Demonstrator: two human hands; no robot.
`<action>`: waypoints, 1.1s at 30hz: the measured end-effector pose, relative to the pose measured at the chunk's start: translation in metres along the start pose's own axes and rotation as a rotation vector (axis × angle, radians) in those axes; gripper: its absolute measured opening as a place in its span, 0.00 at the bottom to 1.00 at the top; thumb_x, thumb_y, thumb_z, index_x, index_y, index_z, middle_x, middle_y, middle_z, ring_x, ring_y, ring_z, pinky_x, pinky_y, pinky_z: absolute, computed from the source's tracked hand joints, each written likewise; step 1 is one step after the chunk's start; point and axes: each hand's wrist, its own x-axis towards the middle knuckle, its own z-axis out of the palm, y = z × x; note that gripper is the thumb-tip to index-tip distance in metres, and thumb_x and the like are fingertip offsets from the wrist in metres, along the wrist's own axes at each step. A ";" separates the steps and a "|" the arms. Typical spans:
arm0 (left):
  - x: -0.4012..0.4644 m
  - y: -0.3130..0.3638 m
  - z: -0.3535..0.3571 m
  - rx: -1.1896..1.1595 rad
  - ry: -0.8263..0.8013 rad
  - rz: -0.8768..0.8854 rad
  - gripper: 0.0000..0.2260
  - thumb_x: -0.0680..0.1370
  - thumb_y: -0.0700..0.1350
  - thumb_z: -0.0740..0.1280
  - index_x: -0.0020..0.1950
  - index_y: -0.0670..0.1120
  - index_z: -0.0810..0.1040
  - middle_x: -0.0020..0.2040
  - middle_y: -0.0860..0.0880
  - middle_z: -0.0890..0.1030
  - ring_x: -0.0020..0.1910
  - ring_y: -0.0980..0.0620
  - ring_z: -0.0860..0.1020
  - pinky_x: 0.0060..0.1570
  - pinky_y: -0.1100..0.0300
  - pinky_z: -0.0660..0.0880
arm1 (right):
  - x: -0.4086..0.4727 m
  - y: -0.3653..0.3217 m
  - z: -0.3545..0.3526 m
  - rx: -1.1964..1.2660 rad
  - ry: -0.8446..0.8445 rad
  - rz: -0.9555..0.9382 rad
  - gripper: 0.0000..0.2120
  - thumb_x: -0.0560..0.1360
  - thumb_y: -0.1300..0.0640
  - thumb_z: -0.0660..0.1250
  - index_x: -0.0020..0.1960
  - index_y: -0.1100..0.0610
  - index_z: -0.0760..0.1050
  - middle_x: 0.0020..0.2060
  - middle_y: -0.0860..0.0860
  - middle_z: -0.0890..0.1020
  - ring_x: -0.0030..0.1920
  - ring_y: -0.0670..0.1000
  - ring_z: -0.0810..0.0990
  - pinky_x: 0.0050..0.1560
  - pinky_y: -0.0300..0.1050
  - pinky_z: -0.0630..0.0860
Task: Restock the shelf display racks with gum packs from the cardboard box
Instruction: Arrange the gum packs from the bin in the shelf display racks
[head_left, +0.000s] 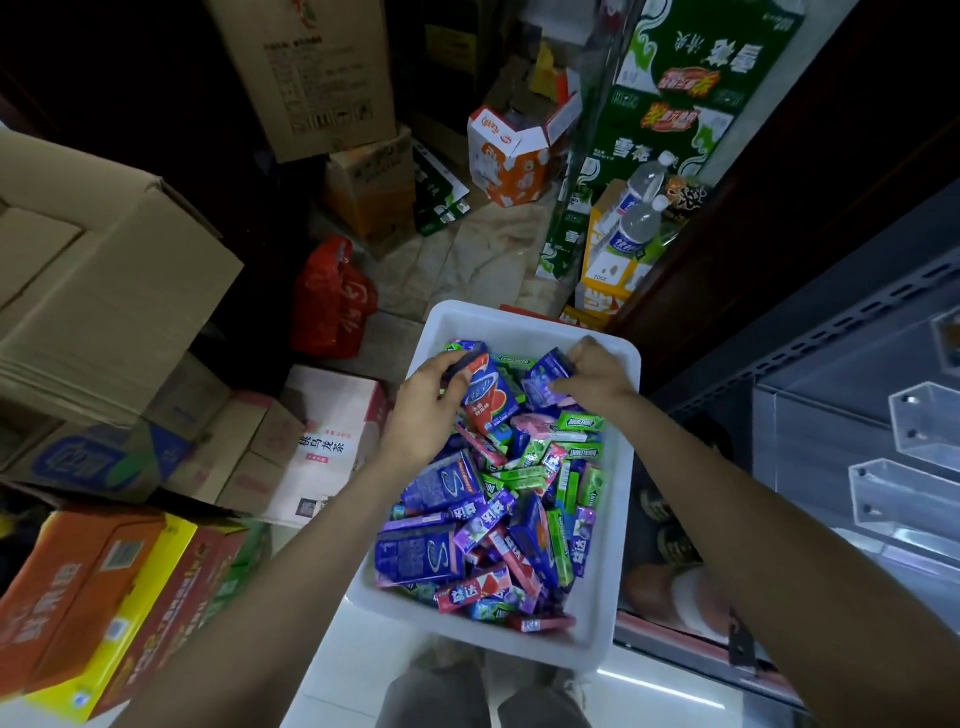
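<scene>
A white plastic bin (524, 322) stands in front of me, filled with several gum packs (498, 514) in blue, purple, green and red. My left hand (423, 410) grips a blue and red gum box (485, 395) at the far end of the bin, lifted a little above the pile. Beside it, my right hand (597, 382) holds a purple gum box (545, 382) over the same far end. Clear acrylic display racks (909, 457) are mounted on the grey shelf at the right and look empty.
Cardboard boxes (98, 291) are stacked along the left, with an orange and yellow carton (88, 597) below them. A red bag (335, 299) lies on the floor beyond. Green cartons (670, 114) and water bottles (639, 218) stand at the far right. My knees show below the bin.
</scene>
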 end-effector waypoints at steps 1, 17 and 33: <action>0.000 0.006 -0.001 -0.014 0.000 0.005 0.12 0.81 0.42 0.59 0.64 0.44 0.74 0.55 0.46 0.80 0.51 0.52 0.80 0.51 0.57 0.78 | -0.006 0.000 -0.006 0.038 0.055 -0.024 0.16 0.71 0.62 0.71 0.55 0.64 0.69 0.45 0.57 0.75 0.50 0.55 0.77 0.46 0.47 0.74; -0.036 0.204 0.068 -0.288 0.087 0.292 0.09 0.80 0.42 0.61 0.59 0.41 0.74 0.44 0.50 0.78 0.38 0.62 0.78 0.33 0.70 0.76 | -0.168 0.027 -0.195 1.288 0.184 -0.222 0.10 0.74 0.72 0.61 0.47 0.59 0.69 0.43 0.58 0.78 0.36 0.51 0.81 0.31 0.41 0.79; -0.112 0.329 0.299 -0.151 -0.083 0.523 0.09 0.80 0.44 0.61 0.60 0.47 0.73 0.52 0.53 0.77 0.48 0.59 0.78 0.43 0.66 0.77 | -0.258 0.250 -0.351 0.978 0.440 -0.353 0.10 0.72 0.67 0.69 0.51 0.58 0.74 0.41 0.50 0.84 0.37 0.43 0.83 0.32 0.36 0.77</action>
